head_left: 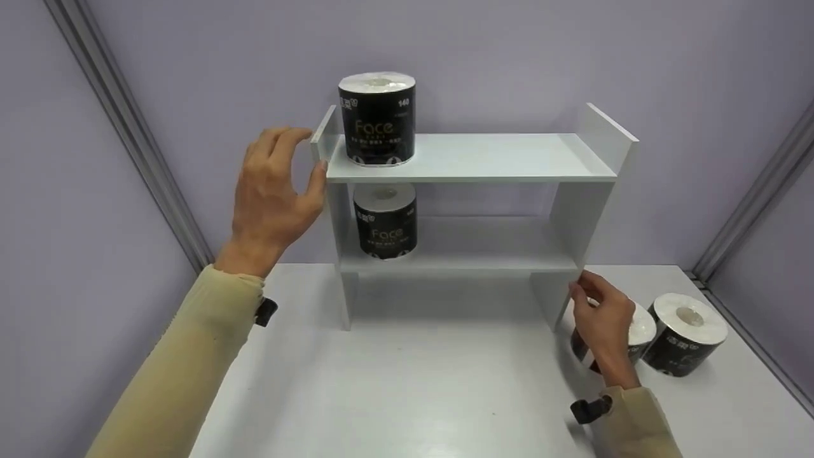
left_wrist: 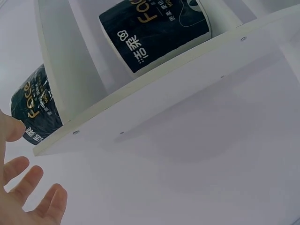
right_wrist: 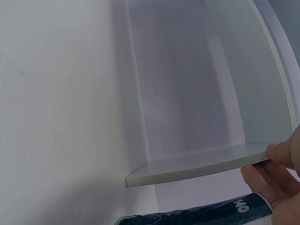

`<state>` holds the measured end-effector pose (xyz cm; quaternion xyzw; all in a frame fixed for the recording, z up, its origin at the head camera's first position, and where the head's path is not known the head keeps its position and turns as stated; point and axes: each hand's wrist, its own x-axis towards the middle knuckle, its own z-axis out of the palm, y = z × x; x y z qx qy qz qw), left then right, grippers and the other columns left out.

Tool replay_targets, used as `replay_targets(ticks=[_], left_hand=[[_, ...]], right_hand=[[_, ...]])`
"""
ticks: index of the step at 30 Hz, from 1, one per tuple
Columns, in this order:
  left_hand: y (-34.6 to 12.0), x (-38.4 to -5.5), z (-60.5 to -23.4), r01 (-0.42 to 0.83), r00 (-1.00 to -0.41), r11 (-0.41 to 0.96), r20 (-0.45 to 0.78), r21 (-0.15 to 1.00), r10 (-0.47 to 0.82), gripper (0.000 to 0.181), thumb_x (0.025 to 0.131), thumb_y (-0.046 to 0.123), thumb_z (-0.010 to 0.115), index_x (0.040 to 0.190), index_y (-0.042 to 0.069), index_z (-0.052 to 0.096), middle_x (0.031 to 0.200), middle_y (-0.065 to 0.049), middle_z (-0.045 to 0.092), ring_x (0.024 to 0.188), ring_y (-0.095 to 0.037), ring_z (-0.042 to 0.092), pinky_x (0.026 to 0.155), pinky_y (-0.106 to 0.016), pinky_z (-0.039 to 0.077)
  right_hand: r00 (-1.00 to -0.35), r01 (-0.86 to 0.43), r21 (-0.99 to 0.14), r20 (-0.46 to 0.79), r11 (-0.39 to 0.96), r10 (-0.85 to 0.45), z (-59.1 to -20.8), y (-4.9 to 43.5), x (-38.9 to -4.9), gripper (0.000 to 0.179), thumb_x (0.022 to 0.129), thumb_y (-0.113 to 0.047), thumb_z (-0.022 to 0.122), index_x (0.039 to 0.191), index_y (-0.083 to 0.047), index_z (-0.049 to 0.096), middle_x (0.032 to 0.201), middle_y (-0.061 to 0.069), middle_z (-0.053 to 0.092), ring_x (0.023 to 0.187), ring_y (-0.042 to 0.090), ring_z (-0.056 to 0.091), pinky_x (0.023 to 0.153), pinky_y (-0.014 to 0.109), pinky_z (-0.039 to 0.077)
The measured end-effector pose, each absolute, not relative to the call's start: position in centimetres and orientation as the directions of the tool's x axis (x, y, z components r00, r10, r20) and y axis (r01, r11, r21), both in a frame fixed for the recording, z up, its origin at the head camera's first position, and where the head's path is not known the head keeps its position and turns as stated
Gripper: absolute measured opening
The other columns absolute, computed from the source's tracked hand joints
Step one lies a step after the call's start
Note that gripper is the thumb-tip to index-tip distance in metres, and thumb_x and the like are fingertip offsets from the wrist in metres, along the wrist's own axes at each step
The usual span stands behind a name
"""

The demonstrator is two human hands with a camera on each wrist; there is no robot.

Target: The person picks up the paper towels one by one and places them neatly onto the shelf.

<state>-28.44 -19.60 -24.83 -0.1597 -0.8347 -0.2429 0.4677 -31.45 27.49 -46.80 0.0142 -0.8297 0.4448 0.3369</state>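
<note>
A white two-tier shelf [head_left: 470, 159] stands on the table. One toilet roll [head_left: 377, 121] in black "Face" wrapping is upright at the left end of its top board, and another toilet roll [head_left: 385, 222] is directly below on the lower board. My left hand [head_left: 270, 184] is beside the upper left side panel, its thumb and fingers spread apart; the left wrist view has the fingers [left_wrist: 33, 187] off the panel's corner. My right hand [head_left: 604, 318] pinches the front edge of the right side panel [right_wrist: 201, 171] between thumb and fingers, level with the lower board.
Two more wrapped rolls stand on the table [head_left: 413, 381] at the right: one roll [head_left: 642, 331] is partly hidden behind my right hand, the other roll [head_left: 683, 337] farther right. A pale wall [head_left: 496, 63] rises behind the shelf, with metal posts at both corners.
</note>
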Motion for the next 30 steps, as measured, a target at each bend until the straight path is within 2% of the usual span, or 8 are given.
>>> replay_targets(ticks=[8, 18, 25, 30], left_hand=[[-19.7, -28.7, -25.7, 0.517, -0.511, 0.804, 0.859, 0.295, 0.013, 0.039, 0.099, 0.015, 0.073, 0.133, -0.003, 0.066, 0.130, -0.023, 0.067, 0.123, -0.040, 0.064, 0.108, -0.053, 0.052], [-20.3, -28.6, -27.9, 0.509, -0.551, 0.782, 0.834, 0.359, -0.025, 0.041, 0.099, 0.014, 0.073, 0.133, -0.006, 0.065, 0.129, -0.025, 0.067, 0.123, -0.040, 0.065, 0.107, -0.052, 0.054], [-20.4, -28.4, -29.3, 0.504, -0.581, 0.774, 0.814, 0.384, -0.025, 0.040, 0.101, 0.016, 0.072, 0.134, -0.005, 0.065, 0.130, -0.025, 0.066, 0.124, -0.040, 0.064, 0.106, -0.052, 0.055], [-20.5, -28.3, -30.3, 0.499, -0.591, 0.772, 0.806, 0.394, -0.029, 0.040, 0.101, 0.016, 0.072, 0.134, -0.005, 0.065, 0.130, -0.024, 0.066, 0.124, -0.040, 0.064, 0.106, -0.052, 0.054]], right_hand=[[-0.770, -0.322, -0.728, 0.573, 0.605, 0.280, -46.7, 27.6, -31.4, 0.025, 0.101, -0.004, 0.071, 0.125, 0.000, 0.077, 0.106, 0.018, 0.080, 0.086, -0.022, 0.059, 0.077, -0.003, 0.046], [-0.782, -0.321, -0.738, 0.560, 0.594, 0.273, -46.7, 27.6, -31.3, 0.026, 0.102, -0.007, 0.071, 0.127, -0.004, 0.077, 0.108, 0.017, 0.080, 0.089, -0.019, 0.061, 0.078, -0.002, 0.046], [-0.771, -0.339, -0.729, 0.577, 0.595, 0.268, -46.7, 27.6, -31.5, 0.025, 0.101, -0.002, 0.071, 0.124, 0.002, 0.076, 0.105, 0.019, 0.079, 0.086, -0.021, 0.061, 0.077, -0.003, 0.046], [-0.775, -0.330, -0.733, 0.570, 0.595, 0.272, -46.6, 27.5, -31.4, 0.025, 0.101, -0.003, 0.070, 0.125, 0.001, 0.076, 0.107, 0.019, 0.080, 0.087, -0.020, 0.061, 0.077, -0.002, 0.047]])
